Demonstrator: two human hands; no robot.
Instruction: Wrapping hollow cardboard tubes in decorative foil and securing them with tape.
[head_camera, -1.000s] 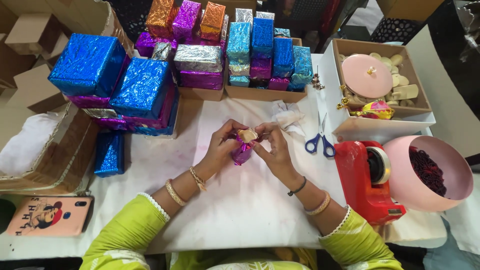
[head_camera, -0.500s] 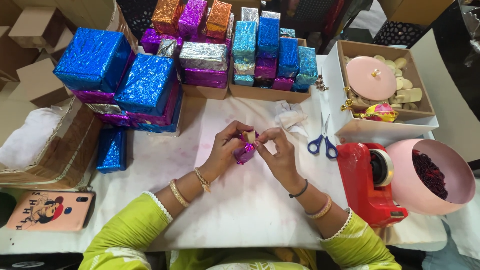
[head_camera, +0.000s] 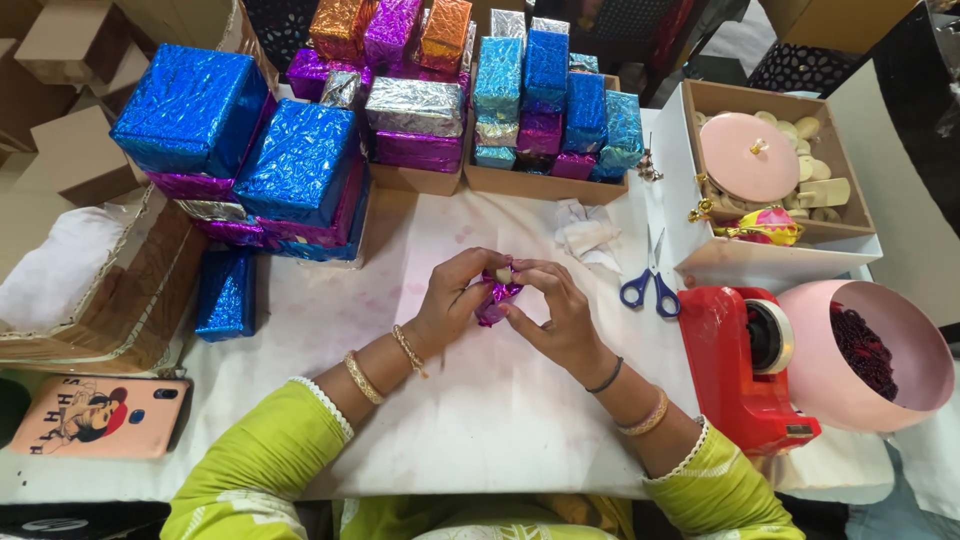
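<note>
While my left hand (head_camera: 455, 298) and right hand (head_camera: 555, 310) meet over the white tabletop (head_camera: 480, 420), both grips stay clamped on 1 small purple foil parcel (head_camera: 493, 300) near blue-handled scissors (head_camera: 648, 285).

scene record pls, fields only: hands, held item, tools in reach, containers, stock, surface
hands: left hand and right hand meet over mid-table, both pinching one item
held item: small purple foil piece, pale bit at its top
tools in reach: blue-handled scissors; red tape dispenser
containers: pink bowl of dark bits; open box with a pink lid
stock: foil-wrapped boxes stacked at back
surface: white table; phone at left edge
</note>
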